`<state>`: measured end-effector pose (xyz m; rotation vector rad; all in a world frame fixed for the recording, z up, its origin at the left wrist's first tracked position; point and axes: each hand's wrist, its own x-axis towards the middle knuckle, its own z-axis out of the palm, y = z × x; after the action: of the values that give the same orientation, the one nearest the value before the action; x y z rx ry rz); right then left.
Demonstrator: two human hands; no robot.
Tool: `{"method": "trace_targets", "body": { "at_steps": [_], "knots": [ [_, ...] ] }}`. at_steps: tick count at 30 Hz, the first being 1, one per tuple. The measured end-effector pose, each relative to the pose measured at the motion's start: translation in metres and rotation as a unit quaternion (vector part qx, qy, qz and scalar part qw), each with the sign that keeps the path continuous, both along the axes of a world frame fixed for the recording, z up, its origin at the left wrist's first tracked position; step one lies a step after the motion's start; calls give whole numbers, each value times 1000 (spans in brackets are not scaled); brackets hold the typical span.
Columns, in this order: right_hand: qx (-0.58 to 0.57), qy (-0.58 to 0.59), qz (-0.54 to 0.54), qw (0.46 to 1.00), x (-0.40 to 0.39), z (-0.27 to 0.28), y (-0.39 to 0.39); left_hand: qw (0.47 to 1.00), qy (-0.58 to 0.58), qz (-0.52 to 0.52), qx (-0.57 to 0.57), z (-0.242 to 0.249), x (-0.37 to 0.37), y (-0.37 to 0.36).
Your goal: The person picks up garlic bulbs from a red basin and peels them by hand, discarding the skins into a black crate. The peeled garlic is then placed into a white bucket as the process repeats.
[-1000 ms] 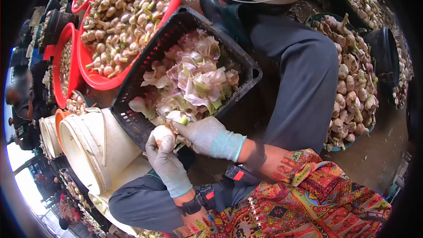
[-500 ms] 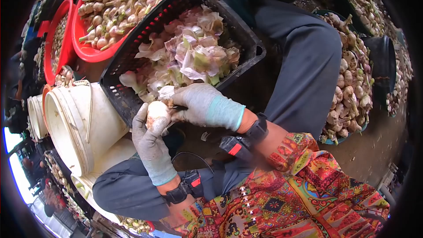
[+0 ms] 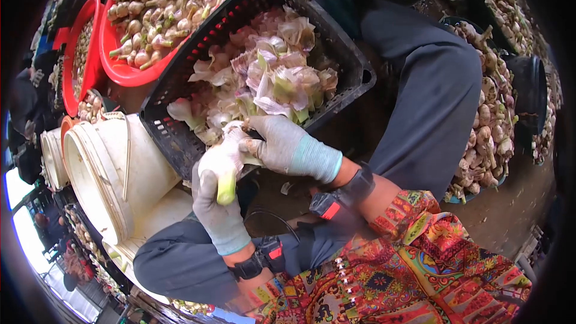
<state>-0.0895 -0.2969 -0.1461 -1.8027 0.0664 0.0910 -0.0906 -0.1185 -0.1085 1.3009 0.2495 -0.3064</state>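
A white garlic bulb (image 3: 217, 159) with a thick pale-green stem stub is held in my gloved left hand (image 3: 216, 210), the stub pointing down toward me. My gloved right hand (image 3: 285, 147) is closed at the bulb's upper right side, its thumb and fingers pinching papery garlic skin (image 3: 233, 131). Both hands are over the near edge of a black plastic crate (image 3: 354, 81). Inside the crate lies a heap of pinkish-white garlic skins (image 3: 270, 72). Part of the bulb is hidden behind my fingers.
Red tubs, one a large red basin (image 3: 120, 72) of garlic bulbs, stand at upper left. White buckets (image 3: 102, 174) are at left. On the right, a heaped container of garlic (image 3: 486, 138) stands beyond my bent leg (image 3: 429, 90); a black bucket (image 3: 528, 90) is farther right.
The bulb has turned in my left hand, so its green stem stub now shows pointing down. My right fingers have shifted along its side, and loose skin stretches above it.
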Motion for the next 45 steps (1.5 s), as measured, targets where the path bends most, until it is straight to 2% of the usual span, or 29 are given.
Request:
{"method": "trace_targets", "body": {
  "at_steps": [1,2,4,5,6,8,10,11,12,13,14,15,16,17,18,20,22,24,25,29,32,33,36,39,40,41,42,44,45],
  "knots": [
    [-86,24,-6,996,3,-3,-1,999,1,10,-53,0,0,0],
    [-89,19,-12,996,6,1,-3,998,-4,4,-56,0,1,2],
    [-213,125,-31,968,14,11,-6,977,-4,37,-208,-1,3,8],
    [-213,115,-74,967,17,8,-6,971,-15,43,-236,-2,4,12],
    [-275,72,-93,954,16,-5,-9,971,-25,37,-236,3,5,12],
    [-316,86,-94,940,21,-18,-18,937,-9,131,-324,15,6,9],
    [-359,89,-93,924,17,15,-18,932,1,41,-361,17,8,17],
    [-311,34,-107,944,10,28,-15,994,-100,-24,-26,14,7,18],
    [-262,-19,-118,958,3,39,-12,928,-187,-78,312,8,6,17],
    [-133,-6,-58,989,-3,49,-10,880,-223,-83,411,0,4,15],
    [-1,10,4,1000,-8,55,-5,881,-228,-82,407,4,2,9],
    [5,-124,-43,991,-1,57,5,988,-119,-1,99,7,-1,4],
    [60,36,16,997,-8,59,1,973,10,79,-218,10,-3,-1],
    [86,40,13,995,-7,55,0,968,0,75,-238,10,0,-10],
    [113,45,9,993,-5,50,0,970,4,74,-233,11,-1,-13],
    [144,72,26,987,-2,42,-9,991,-70,50,-104,11,-2,-18],
    [171,99,43,979,-2,39,-15,991,-57,31,-118,10,0,-20],
    [100,129,48,985,1,38,-17,993,-91,17,-70,10,2,-25],
    [59,62,35,996,1,31,-14,994,-91,25,-63,8,1,-26],
    [9,101,44,994,1,39,-11,996,-81,-3,-25,6,-2,-28],
    [-17,102,-14,995,0,34,0,995,-93,17,-7,-2,-5,-27],
    [24,108,-40,993,2,30,4,996,-92,17,-8,-4,-6,-26],
    [31,138,-45,989,4,24,0,996,-49,18,-75,-1,-3,-26],
    [-37,94,-62,993,0,32,-4,998,58,7,21,17,-6,-39],
    [-79,60,-57,993,-2,32,-4,998,61,10,15,16,-7,-43],
    [-113,9,-61,992,-5,31,-1,997,42,-28,66,15,-8,-45],
    [-116,13,-54,992,-7,29,1,991,23,-64,118,13,-11,-44],
    [-158,16,-21,987,-5,25,6,994,26,-44,102,4,-10,-37],
    [-151,2,-47,987,-4,16,9,991,39,-49,121,5,-9,-37]
  ]
}}
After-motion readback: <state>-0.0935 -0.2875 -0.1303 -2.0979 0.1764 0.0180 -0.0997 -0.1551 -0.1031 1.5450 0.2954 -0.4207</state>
